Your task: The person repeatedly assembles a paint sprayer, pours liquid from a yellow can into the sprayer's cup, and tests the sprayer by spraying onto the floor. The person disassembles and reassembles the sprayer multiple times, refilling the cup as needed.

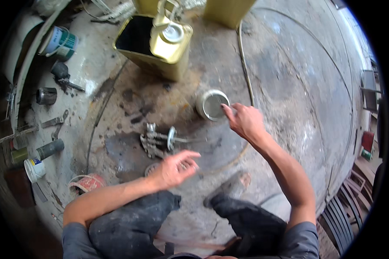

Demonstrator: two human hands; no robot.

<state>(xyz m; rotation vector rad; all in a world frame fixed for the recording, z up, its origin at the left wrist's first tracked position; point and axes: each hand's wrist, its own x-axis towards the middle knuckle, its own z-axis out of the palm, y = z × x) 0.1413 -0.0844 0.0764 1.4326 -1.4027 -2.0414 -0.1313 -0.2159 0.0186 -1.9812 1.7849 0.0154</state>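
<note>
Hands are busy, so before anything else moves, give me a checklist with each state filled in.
1. Left hand free: ok, partly open with nothing visible held.
2. Right hand gripping the round cup: cannot tell; its fingers overlap the rim.
3. Hands gloved: not ok, both are bare.
4. Cup uncovered: ok, its open mouth shows a grey inside.
5. Hose clear of the cup: ok, it runs to the right of it with a gap.
6. Metal fitting with a round disc in hand: not ok, it lies ahead of the left hand.
</note>
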